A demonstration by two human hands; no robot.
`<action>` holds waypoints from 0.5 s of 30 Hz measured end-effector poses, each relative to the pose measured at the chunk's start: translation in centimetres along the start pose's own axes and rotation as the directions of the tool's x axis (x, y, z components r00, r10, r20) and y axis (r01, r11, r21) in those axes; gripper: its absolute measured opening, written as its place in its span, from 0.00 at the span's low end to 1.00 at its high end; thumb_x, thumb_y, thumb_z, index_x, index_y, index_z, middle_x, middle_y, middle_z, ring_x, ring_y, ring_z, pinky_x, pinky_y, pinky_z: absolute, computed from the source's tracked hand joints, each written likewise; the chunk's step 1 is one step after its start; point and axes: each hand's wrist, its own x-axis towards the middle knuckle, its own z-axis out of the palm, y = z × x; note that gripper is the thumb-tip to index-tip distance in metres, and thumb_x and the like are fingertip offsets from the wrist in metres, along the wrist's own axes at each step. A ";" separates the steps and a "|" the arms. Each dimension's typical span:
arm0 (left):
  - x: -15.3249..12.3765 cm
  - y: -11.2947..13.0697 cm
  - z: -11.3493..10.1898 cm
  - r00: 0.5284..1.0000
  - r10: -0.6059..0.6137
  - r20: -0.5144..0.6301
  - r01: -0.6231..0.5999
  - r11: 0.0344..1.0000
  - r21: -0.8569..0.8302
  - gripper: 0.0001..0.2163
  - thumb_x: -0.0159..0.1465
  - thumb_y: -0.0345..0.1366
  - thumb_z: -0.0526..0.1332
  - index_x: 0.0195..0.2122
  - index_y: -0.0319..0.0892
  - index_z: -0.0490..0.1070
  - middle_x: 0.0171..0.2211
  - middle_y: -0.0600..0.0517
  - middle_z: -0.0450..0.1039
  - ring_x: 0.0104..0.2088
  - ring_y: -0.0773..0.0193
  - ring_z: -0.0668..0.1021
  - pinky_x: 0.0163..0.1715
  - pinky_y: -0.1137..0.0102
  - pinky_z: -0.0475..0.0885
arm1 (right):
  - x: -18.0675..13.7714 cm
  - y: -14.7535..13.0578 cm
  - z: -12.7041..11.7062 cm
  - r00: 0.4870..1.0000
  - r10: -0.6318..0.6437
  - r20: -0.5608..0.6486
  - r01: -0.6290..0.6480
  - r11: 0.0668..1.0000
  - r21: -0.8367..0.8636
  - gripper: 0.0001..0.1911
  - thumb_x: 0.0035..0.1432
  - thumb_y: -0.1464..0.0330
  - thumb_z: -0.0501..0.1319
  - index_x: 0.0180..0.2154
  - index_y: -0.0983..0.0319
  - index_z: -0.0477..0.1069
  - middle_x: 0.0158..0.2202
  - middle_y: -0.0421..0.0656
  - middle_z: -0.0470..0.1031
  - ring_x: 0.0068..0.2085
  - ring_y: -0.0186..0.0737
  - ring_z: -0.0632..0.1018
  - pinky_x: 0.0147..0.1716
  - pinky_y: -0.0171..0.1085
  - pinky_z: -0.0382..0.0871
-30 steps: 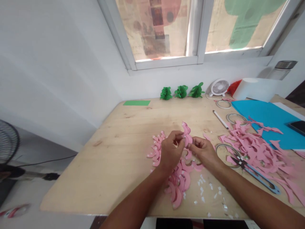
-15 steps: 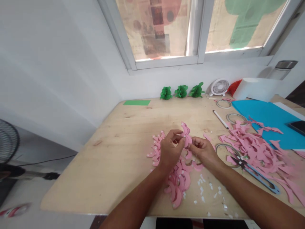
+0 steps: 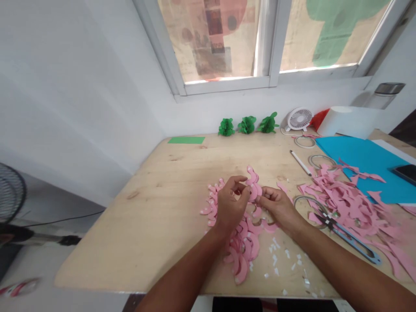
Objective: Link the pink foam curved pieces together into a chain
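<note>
HOLDING PINK PAPER PC. (image 3: 255, 190) BTWN. L HAND (image 3: 230, 201) & R HAND (image 3: 276, 203)

Pos.: pink paper pc. is held over the tabletop (image 3: 130, 234), btwn. both hands. It is gripped at its L side by the L hand, thumb and fingers pinched on it. Its lower R edge is met by the R hand's thumb and index fingertips; whether it is clamped there cannot be told.

Orient.: long axis is set approx. fore-aft, far end tipped slightly L and pointed twd. the window (image 3: 214, 43). A scalloped outline is shown, w/ curved lobes stacked along the length.

Adj. items: curved pink pcs. (image 3: 250, 247) are heaped btwn. the forearms; a smaller group (image 3: 212, 201) is laid just beside the L hand, on its L. White bits (image 3: 276, 260) are scattered nr. the R forearm. Snips (image 3: 354, 242) w/ blue handles are laid to the R of the R hand, against pink scraps (image 3: 354, 199).

Markings: print is seen on the sheet behind the window; text is too small/blurred to be read.
</note>
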 end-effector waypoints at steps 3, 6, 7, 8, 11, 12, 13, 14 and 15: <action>0.2 -0.1 -0.4 1.000 -0.005 -0.017 0.004 0.999 -0.037 0.09 0.56 0.32 0.58 0.38 0.40 0.68 0.22 0.55 0.72 0.25 0.69 0.73 0.30 0.74 0.66 | 0.1 0.1 0.0 1.000 -0.007 0.007 0.007 1.000 0.011 0.14 0.45 0.59 0.65 0.29 0.64 0.71 0.22 0.39 0.71 0.19 0.33 0.71 0.19 0.33 0.65; 0.9 -0.5 -0.9 0.999 -0.030 -0.038 0.025 0.994 -0.109 0.09 0.55 0.32 0.58 0.38 0.39 0.69 0.24 0.54 0.72 0.26 0.69 0.73 0.30 0.74 0.67 | 0.2 0.0 -0.2 1.000 -0.029 0.002 0.029 0.999 0.015 0.13 0.45 0.61 0.65 0.30 0.64 0.73 0.24 0.40 0.73 0.22 0.32 0.71 0.22 0.33 0.65; 1.2 -0.6 -1.2 0.999 -0.045 -0.026 0.041 0.990 -0.138 0.09 0.55 0.32 0.59 0.38 0.39 0.69 0.25 0.53 0.72 0.26 0.69 0.73 0.30 0.74 0.67 | 0.2 0.0 -0.2 0.999 -0.040 0.006 0.039 0.999 0.017 0.13 0.46 0.61 0.66 0.30 0.64 0.73 0.25 0.41 0.74 0.23 0.32 0.71 0.23 0.32 0.64; 1.5 -0.8 -1.4 0.998 -0.064 0.002 0.063 0.984 -0.165 0.10 0.53 0.32 0.60 0.37 0.39 0.70 0.26 0.53 0.72 0.27 0.68 0.73 0.30 0.74 0.67 | 0.3 0.0 -0.3 0.999 -0.050 0.012 0.050 0.999 0.020 0.12 0.46 0.62 0.66 0.30 0.64 0.73 0.26 0.41 0.74 0.24 0.32 0.71 0.24 0.32 0.63; 2.2 -0.8 -2.0 0.978 -0.123 0.171 0.160 0.962 -0.222 0.12 0.51 0.31 0.63 0.37 0.38 0.71 0.31 0.50 0.73 0.29 0.68 0.73 0.30 0.74 0.68 | 0.4 -0.1 -0.5 0.997 -0.070 0.043 0.069 0.997 0.031 0.10 0.47 0.63 0.65 0.30 0.64 0.74 0.25 0.41 0.74 0.25 0.31 0.70 0.26 0.31 0.62; 2.4 -0.8 -2.2 0.962 -0.141 0.233 0.199 0.948 -0.248 0.12 0.50 0.31 0.63 0.37 0.38 0.72 0.32 0.50 0.73 0.29 0.68 0.73 0.30 0.73 0.68 | 0.3 -0.1 -0.5 0.996 -0.070 0.052 0.068 0.997 0.036 0.10 0.47 0.64 0.65 0.30 0.64 0.74 0.25 0.41 0.74 0.25 0.30 0.70 0.26 0.31 0.61; 2.4 -0.7 -2.2 0.944 -0.153 0.291 0.236 0.932 -0.276 0.13 0.49 0.31 0.64 0.38 0.38 0.72 0.32 0.50 0.73 0.29 0.68 0.74 0.30 0.73 0.68 | 0.3 -0.2 -0.5 0.996 -0.064 0.060 0.062 0.997 0.040 0.10 0.47 0.64 0.66 0.30 0.64 0.74 0.25 0.41 0.74 0.25 0.30 0.70 0.25 0.31 0.61; 2.4 -0.6 -2.2 0.928 -0.158 0.338 0.268 0.912 -0.310 0.14 0.49 0.31 0.65 0.38 0.38 0.72 0.32 0.50 0.73 0.29 0.68 0.74 0.31 0.73 0.68 | 0.3 -0.3 -0.5 0.996 -0.055 0.069 0.052 0.998 0.044 0.09 0.47 0.64 0.66 0.30 0.64 0.74 0.25 0.41 0.74 0.25 0.30 0.70 0.25 0.31 0.61; 2.4 -0.5 -2.2 0.915 -0.156 0.371 0.292 0.892 -0.346 0.14 0.49 0.30 0.65 0.38 0.38 0.72 0.31 0.51 0.73 0.29 0.68 0.74 0.31 0.73 0.68 | 0.2 -0.5 -0.4 0.996 -0.045 0.076 0.041 0.998 0.053 0.09 0.47 0.65 0.66 0.30 0.64 0.74 0.25 0.41 0.74 0.25 0.30 0.70 0.25 0.31 0.61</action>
